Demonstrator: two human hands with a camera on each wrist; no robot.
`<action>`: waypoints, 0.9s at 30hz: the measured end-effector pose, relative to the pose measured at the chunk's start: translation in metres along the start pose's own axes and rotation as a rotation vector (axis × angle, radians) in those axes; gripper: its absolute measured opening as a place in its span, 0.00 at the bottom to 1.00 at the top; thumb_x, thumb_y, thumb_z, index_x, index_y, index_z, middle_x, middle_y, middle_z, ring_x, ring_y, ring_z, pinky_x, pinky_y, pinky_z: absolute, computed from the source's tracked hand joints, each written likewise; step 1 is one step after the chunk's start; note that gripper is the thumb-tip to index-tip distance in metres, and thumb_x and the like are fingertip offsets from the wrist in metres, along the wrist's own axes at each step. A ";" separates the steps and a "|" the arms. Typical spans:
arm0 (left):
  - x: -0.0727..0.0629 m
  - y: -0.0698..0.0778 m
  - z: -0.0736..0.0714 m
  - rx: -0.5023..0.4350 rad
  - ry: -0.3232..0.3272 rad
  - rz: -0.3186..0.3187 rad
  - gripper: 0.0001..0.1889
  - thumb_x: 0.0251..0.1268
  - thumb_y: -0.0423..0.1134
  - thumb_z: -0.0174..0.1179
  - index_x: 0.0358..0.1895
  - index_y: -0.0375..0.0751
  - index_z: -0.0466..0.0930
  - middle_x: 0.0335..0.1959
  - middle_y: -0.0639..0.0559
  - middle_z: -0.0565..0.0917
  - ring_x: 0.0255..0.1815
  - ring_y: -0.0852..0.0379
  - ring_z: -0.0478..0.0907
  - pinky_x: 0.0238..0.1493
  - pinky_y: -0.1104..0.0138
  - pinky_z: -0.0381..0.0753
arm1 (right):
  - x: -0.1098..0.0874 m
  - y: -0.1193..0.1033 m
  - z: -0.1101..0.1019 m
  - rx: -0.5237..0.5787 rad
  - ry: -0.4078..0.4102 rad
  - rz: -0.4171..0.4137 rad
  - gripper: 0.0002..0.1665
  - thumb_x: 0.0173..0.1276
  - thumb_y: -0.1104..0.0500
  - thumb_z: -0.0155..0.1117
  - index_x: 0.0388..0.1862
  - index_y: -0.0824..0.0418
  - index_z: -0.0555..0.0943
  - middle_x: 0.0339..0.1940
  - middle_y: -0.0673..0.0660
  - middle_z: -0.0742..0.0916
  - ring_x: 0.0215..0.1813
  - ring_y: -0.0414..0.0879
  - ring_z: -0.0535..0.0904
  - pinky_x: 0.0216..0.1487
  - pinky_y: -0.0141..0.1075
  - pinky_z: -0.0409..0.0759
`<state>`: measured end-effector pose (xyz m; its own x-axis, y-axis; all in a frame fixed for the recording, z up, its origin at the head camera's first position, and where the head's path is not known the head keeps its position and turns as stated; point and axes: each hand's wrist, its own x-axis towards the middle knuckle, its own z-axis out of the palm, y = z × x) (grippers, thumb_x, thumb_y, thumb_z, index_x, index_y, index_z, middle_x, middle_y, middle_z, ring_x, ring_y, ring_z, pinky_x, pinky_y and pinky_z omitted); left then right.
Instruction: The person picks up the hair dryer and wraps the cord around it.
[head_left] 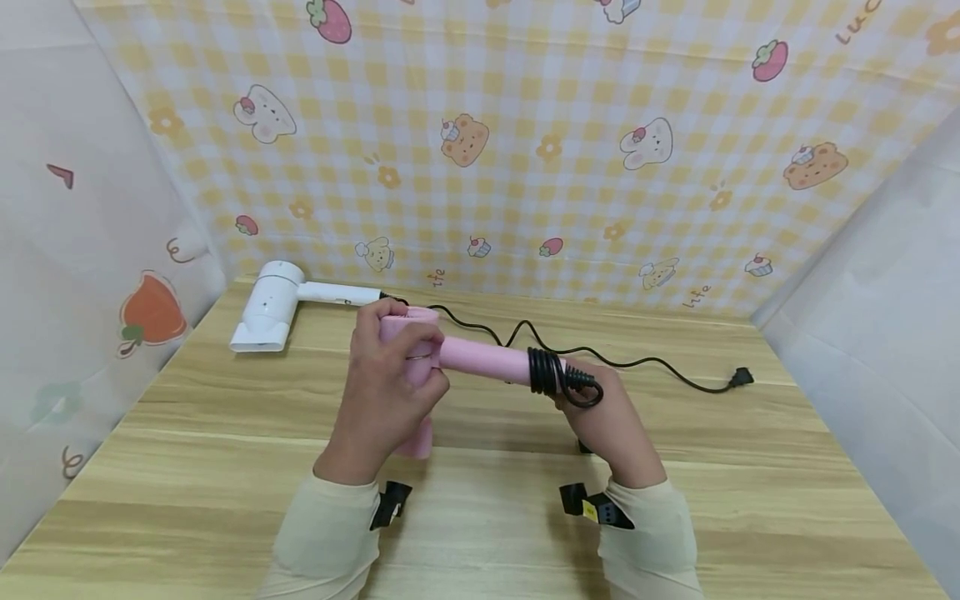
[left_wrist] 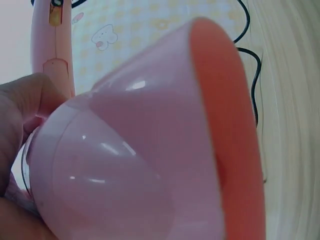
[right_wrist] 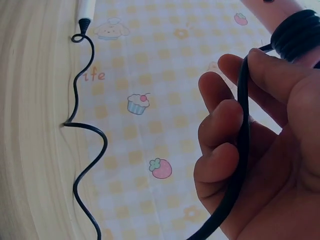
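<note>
A pink hair dryer [head_left: 483, 358] is held above the wooden table, its handle pointing right. My left hand [head_left: 386, 387] grips the dryer's head, fingers over the top and thumb on the near side. The wide pink nozzle [left_wrist: 155, 125] fills much of the left wrist view, its flat mouth facing right. Several turns of black cord [head_left: 545, 372] are wound round the handle's end. My right hand [head_left: 611, 421] is beside that end, partly hidden behind it. In the right wrist view its curled fingers and thumb hold a free stretch of the dryer's cord [right_wrist: 243, 100].
A white hair dryer [head_left: 266, 308] lies at the table's back left. Its wavy black cord [head_left: 630, 364] runs along the back to a plug [head_left: 741, 377] at the right. A yellow checked cloth [head_left: 510, 200] hangs behind the table [head_left: 750, 483], with white cloth at both sides.
</note>
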<state>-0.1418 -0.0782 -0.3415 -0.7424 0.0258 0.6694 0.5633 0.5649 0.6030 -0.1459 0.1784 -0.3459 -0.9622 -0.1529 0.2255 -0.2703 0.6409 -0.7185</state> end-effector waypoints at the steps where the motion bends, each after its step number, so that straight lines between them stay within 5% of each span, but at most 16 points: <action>1: 0.000 0.000 0.001 0.001 0.009 -0.010 0.18 0.39 0.25 0.66 0.38 0.44 0.83 0.57 0.38 0.65 0.58 0.38 0.65 0.54 0.51 0.67 | 0.000 -0.001 0.000 0.007 -0.007 0.041 0.06 0.66 0.68 0.64 0.34 0.60 0.86 0.36 0.56 0.88 0.37 0.47 0.83 0.39 0.43 0.80; 5: -0.001 0.002 0.002 0.000 0.040 -0.057 0.18 0.39 0.25 0.66 0.38 0.45 0.83 0.57 0.38 0.65 0.58 0.38 0.64 0.53 0.51 0.65 | -0.001 -0.002 0.000 0.008 -0.018 0.121 0.07 0.70 0.59 0.64 0.38 0.56 0.89 0.41 0.55 0.89 0.44 0.49 0.83 0.46 0.47 0.79; 12: -0.001 0.004 0.004 -0.006 0.059 -0.133 0.19 0.40 0.24 0.67 0.39 0.47 0.84 0.59 0.40 0.65 0.59 0.40 0.63 0.49 0.52 0.68 | -0.001 0.000 -0.001 0.027 -0.021 -0.024 0.09 0.74 0.54 0.61 0.43 0.52 0.87 0.35 0.50 0.87 0.40 0.44 0.82 0.43 0.44 0.78; 21: -0.001 0.003 0.006 0.007 0.079 -0.152 0.19 0.43 0.23 0.67 0.41 0.44 0.85 0.59 0.39 0.64 0.60 0.39 0.61 0.48 0.52 0.69 | -0.002 -0.001 -0.001 0.041 -0.039 -0.036 0.11 0.74 0.51 0.60 0.41 0.50 0.89 0.24 0.49 0.81 0.24 0.42 0.72 0.26 0.35 0.71; 27: -0.001 0.006 0.009 0.022 0.075 -0.188 0.19 0.46 0.25 0.68 0.43 0.45 0.85 0.61 0.40 0.63 0.61 0.38 0.61 0.49 0.50 0.69 | -0.002 -0.003 -0.001 0.014 -0.039 -0.086 0.12 0.73 0.52 0.62 0.41 0.54 0.90 0.28 0.48 0.84 0.24 0.41 0.69 0.26 0.34 0.69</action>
<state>-0.1413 -0.0672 -0.3425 -0.8044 -0.1428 0.5766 0.4087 0.5715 0.7116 -0.1428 0.1780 -0.3437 -0.9360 -0.2360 0.2610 -0.3518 0.6140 -0.7066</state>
